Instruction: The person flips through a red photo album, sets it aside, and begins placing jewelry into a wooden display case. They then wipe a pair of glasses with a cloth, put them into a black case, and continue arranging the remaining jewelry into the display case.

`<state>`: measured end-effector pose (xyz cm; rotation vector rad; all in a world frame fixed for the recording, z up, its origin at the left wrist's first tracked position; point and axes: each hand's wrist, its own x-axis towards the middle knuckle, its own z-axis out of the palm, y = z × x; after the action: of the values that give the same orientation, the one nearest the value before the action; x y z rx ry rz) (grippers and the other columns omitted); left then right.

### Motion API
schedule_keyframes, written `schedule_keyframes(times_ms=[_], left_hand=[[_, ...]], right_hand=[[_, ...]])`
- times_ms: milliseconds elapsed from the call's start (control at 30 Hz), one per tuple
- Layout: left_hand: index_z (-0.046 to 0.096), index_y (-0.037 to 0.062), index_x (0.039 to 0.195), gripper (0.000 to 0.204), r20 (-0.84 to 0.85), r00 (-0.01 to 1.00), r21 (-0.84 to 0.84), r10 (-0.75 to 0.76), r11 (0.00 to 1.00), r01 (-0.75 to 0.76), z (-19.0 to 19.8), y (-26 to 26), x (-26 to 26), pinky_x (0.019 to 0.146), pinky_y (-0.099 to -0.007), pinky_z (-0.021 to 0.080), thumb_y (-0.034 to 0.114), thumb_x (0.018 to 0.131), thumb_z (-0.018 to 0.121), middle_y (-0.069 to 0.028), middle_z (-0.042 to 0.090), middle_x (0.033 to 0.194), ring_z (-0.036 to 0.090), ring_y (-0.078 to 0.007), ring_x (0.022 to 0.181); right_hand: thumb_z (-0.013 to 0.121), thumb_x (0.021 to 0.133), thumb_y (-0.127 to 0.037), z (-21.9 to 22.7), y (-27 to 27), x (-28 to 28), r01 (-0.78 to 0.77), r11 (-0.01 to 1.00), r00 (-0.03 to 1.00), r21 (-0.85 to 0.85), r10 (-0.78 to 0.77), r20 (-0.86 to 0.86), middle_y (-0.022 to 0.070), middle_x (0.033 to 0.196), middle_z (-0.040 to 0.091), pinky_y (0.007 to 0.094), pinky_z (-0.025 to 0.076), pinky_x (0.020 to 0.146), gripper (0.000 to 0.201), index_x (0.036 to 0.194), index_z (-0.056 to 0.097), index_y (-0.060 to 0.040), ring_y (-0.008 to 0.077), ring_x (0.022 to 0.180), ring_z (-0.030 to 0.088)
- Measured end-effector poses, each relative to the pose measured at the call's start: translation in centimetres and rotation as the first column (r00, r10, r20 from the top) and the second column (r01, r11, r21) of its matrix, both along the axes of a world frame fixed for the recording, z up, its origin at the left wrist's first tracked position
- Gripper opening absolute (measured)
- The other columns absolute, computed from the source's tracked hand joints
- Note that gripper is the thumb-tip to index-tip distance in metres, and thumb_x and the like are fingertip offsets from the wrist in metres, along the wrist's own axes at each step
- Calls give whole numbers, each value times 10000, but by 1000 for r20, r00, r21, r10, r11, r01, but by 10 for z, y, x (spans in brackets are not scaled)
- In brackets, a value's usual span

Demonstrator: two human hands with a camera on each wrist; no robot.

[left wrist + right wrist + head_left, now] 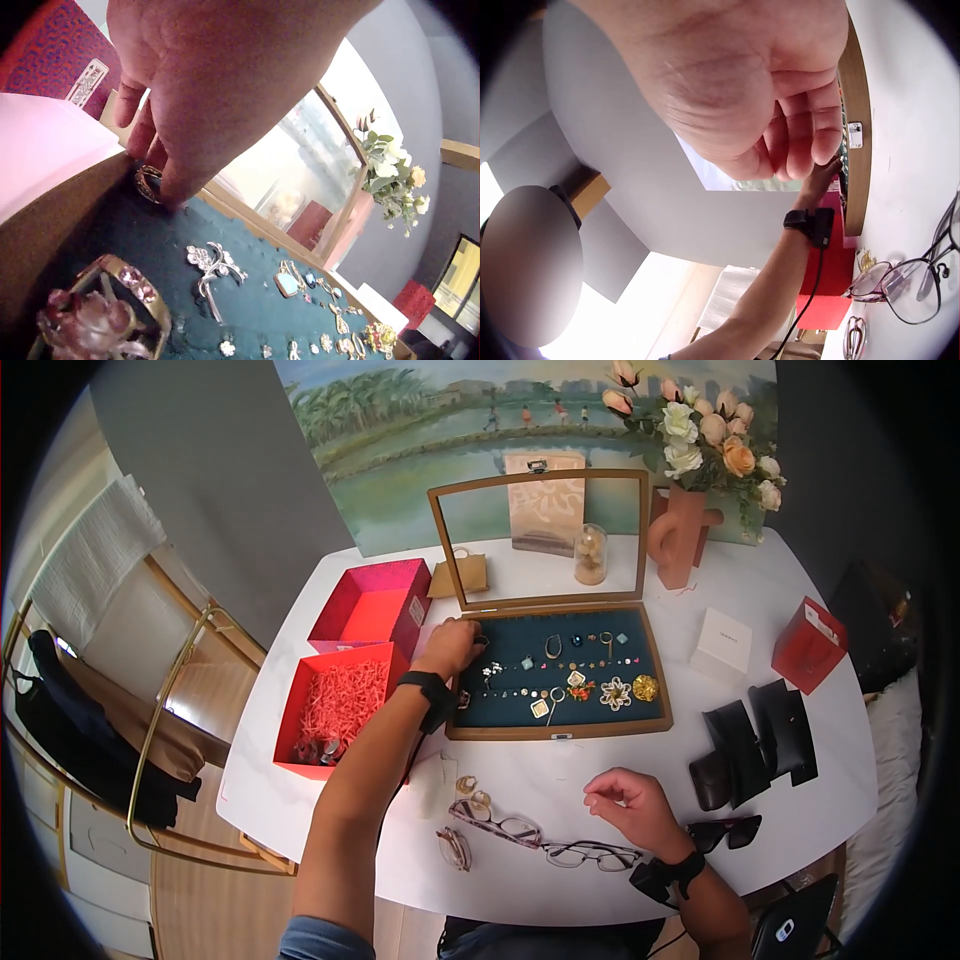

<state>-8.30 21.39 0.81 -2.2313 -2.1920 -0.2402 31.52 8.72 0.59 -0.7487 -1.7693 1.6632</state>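
My left hand point(449, 647) reaches into the back left corner of a wooden jewelry box point(557, 734) lined with dark teal fabric. In the left wrist view its thumb and fingers pinch a gold ring point(148, 184) close over the lining. A silver flower brooch point(215, 271) and a gold piece with a pink flower point(94, 315) lie nearby on the fabric. The box's glass lid point(436, 540) stands raised. My right hand point(640, 810) hovers over the front of the table with fingers loosely curled and holding nothing, near eyeglasses point(590, 855).
Left of the jewelry box are a pink box point(415, 605) and a red box with shredded paper point(335, 700). Sunglasses point(735, 832), black cases point(783, 730), a white box point(721, 643) and a red bag point(808, 645) sit at right. Flowers in a vase point(680, 545) stand behind.
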Motion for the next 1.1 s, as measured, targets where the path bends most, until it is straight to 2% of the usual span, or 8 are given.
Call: schedule_keyframes(times_ms=[267,400,700,900,967,1100], left_hand=[[693,94,1053,253,-153,987,10,42,999,-41,7,-4,11,901,-456,526,276,878,677,-149,711,1022,650,-334,1036],[691,100,1079,274,-176,982,18,61,998,-59,6,-3,15,909,-456,525,291,884,664,-146,712,1027,650,-331,1041],[716,59,982,264,-160,986,-46,37,998,-45,-2,2,7,920,-458,516,297,893,647,-174,706,1012,634,-355,1047],[707,41,977,221,-105,994,-24,9,1000,-11,-14,9,-9,891,-478,513,216,916,586,-210,697,963,652,-398,968],[703,38,978,207,29,999,12,-19,1000,19,-6,5,-11,870,-482,519,164,906,555,-221,693,943,657,-411,946],[701,35,991,193,45,996,-10,-76,997,77,18,-10,-5,849,-461,531,113,860,582,-217,694,952,663,-391,953]], right_hand=[[689,920,-63,-1,-1,-1,-21,1000,1000,-2,21,17,43,953,714,250,547,789,123,1031,687,-9,94,866,676],[692,918,-67,-1,-1,-2,-26,1000,999,18,25,30,40,953,715,249,545,792,127,1032,687,-13,96,867,677],[695,914,-69,2,-3,-2,-27,998,998,59,24,53,44,927,720,250,545,785,115,1017,692,-17,99,837,682],[695,913,-64,3,-3,-3,-26,993,997,111,19,71,44,923,720,250,546,778,113,1012,690,-10,100,836,682],[693,913,-61,3,-3,-3,-26,993,997,117,16,78,45,924,720,250,546,776,110,1010,690,-8,100,835,682],[688,913,-48,1,-3,-3,-14,998,999,61,11,40,50,923,717,249,541,767,114,1018,683,-6,97,825,671]])
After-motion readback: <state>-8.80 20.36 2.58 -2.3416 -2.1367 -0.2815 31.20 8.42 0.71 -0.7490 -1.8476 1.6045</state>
